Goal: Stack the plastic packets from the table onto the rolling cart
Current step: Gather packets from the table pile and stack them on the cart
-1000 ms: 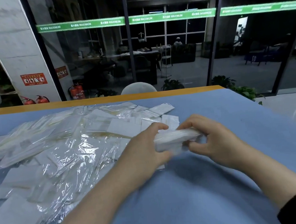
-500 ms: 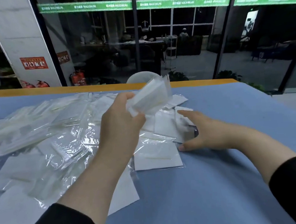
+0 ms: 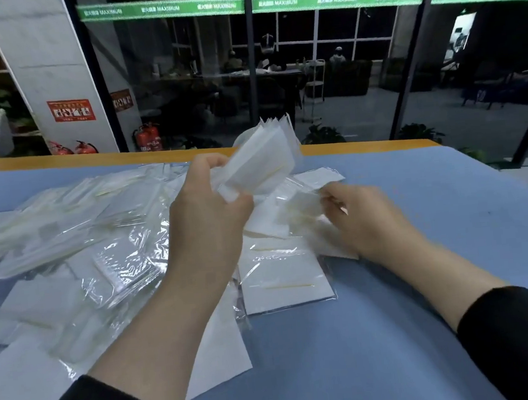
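A loose heap of clear plastic packets [image 3: 77, 247] with white inserts covers the left half of the blue table [image 3: 451, 214]. My left hand [image 3: 206, 218] grips a bundle of several packets [image 3: 262, 158], raised above the table and fanned upward. My right hand [image 3: 364, 219] pinches a single packet [image 3: 302, 207] just above the pile, blurred by motion. One flat packet [image 3: 283, 281] lies between my forearms. The rolling cart is not in view.
The table has an orange far edge [image 3: 364, 146]. Beyond it stands a glass wall [image 3: 308, 66] with dark rooms behind, a white pillar [image 3: 44, 76] and red fire extinguishers [image 3: 148, 136] on the floor. Bare blue tabletop lies at the right and near side.
My left hand has lifted the bundle off the table and holds it high. My right hand left the bundle, dropped to the pile and picked up one packet.
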Demonstrator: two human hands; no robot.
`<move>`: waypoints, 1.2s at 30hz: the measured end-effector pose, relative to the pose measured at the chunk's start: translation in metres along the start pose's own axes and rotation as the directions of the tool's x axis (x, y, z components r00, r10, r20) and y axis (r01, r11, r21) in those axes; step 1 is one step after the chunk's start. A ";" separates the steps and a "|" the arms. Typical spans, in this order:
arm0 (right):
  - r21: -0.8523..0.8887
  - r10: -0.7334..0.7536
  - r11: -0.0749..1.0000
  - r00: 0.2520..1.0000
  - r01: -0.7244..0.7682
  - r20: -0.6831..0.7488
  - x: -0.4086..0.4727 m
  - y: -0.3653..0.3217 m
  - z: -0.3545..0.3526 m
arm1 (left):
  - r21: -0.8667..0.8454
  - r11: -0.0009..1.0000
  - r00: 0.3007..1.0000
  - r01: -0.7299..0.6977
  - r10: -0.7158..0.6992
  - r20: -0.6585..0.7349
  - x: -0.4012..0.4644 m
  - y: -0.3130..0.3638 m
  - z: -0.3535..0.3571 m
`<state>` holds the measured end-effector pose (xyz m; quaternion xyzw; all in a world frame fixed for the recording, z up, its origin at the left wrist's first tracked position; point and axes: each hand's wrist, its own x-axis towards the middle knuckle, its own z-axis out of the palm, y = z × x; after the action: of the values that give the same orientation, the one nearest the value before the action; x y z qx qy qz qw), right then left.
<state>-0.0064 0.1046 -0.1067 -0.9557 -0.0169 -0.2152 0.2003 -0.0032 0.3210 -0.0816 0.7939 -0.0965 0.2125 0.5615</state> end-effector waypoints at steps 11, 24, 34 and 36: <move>0.787 0.162 0.615 0.985 -0.048 -0.067 -0.011 -0.001 -0.029 | -0.221 0.956 0.970 0.193 -0.153 0.188 -0.008 0.007 0.002; 0.905 0.211 0.412 0.977 -0.108 0.020 -0.010 -0.023 -0.013 | -0.352 0.857 0.871 0.376 -0.196 0.451 -0.016 0.008 0.015; 0.267 -0.140 0.961 0.952 0.065 0.271 -0.025 -0.029 -0.013 | -0.311 0.946 0.968 0.086 -0.153 -0.197 0.012 0.000 -0.019; 0.176 -0.185 0.977 0.897 0.122 0.402 -0.029 -0.039 -0.013 | -0.280 0.957 0.971 0.075 -0.134 -0.197 0.013 -0.001 -0.018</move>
<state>-0.0427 0.1371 -0.0939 -0.9578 -0.1505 -0.0202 0.2440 0.0050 0.3398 -0.0717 0.6862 -0.0215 0.2514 0.6823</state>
